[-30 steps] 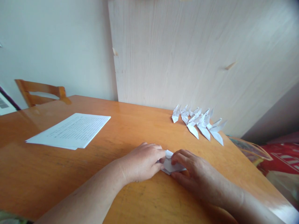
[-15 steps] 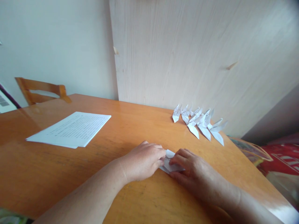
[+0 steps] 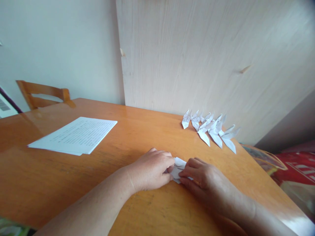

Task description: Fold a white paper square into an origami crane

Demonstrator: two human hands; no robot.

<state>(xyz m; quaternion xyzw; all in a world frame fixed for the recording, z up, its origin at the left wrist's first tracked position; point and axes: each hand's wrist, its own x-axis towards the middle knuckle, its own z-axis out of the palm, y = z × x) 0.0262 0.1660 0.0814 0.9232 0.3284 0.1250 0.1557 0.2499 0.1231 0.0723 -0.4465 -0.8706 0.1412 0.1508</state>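
Right thumb (image 3: 190,186) nearer forefinger (image 3: 189,172) at paper (image 3: 177,170)

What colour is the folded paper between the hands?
The folded paper is white, seen best in the head view.

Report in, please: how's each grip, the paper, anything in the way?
Left grip on folded paper, left side; right grip on its right side. Middle showing, edges partly hidden by fingers. Paper figures farther back, not in the way.

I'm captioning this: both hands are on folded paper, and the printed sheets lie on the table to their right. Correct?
Wrong side: in the head view, the printed sheets lie left of the left hand and right hand. The rest stands.
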